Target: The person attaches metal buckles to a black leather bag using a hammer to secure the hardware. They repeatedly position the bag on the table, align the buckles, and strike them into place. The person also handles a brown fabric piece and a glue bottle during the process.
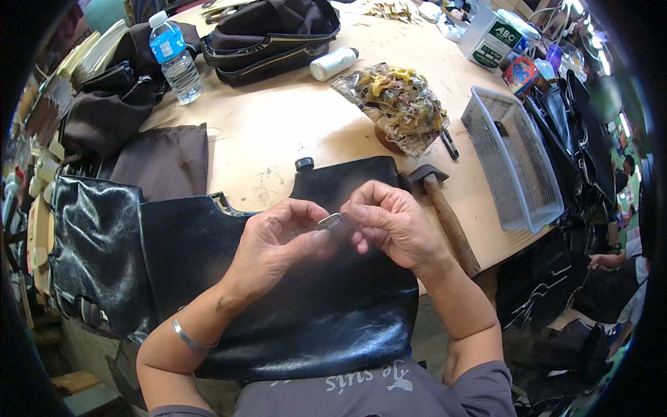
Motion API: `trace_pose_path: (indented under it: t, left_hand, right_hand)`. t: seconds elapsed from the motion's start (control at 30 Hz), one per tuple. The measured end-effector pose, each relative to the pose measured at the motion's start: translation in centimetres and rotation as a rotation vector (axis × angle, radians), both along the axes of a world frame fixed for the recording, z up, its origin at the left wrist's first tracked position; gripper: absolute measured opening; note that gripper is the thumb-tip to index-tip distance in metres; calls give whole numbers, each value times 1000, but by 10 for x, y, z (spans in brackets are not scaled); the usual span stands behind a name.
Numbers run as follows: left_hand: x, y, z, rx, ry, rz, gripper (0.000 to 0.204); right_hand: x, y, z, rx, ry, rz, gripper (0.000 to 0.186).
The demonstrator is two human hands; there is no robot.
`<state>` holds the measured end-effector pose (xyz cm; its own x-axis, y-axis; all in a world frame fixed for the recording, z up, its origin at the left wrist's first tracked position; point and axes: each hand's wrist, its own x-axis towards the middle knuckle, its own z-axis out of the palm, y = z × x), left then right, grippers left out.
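Observation:
Both hands meet above a large sheet of glossy black leather-like material [306, 292], which drapes from the table toward my lap. Between thumb and forefinger, my left hand [274, 243] pinches a small metal buckle [329, 219] with a short dark strap [340, 229]. The fingertips of my right hand [396, 226] close on the other end of the same strap, partly hiding it. Slight blur keeps the strap's details from showing. A small round black item [304, 164] sits at the leather's upper edge.
A hammer [448, 222] lies right of my right hand. Beyond it stands a grey plastic basket [511, 163]. Farther back are a plastic-wrapped bundle [399, 104], a white bottle [334, 64], a water bottle [175, 59] and black bags [271, 38]. Another person's hand [606, 261] shows far right.

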<state>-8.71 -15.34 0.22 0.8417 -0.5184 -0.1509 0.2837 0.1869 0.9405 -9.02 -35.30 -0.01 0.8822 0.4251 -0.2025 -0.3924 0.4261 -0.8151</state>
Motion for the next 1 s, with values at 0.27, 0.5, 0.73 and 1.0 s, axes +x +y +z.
trace_pose_path:
  t: [0.27,0.5,0.73,1.0]
  left_hand:
    - [6,1,-2,143,-114,26,27]
    - [-3,5,-9,24,-3,63,16]
    - [2,7,-24,-230,127,39,16]
    - [9,19,-38,-272,210,-73,12]
  right_hand:
    - [-7,10,9,-285,-258,-34,22]
    - [-7,16,-1,-289,-443,-120,11]
    - [-11,21,-6,-511,-751,-237,20]
    - [-4,32,-29,-575,-1055,-424,29]
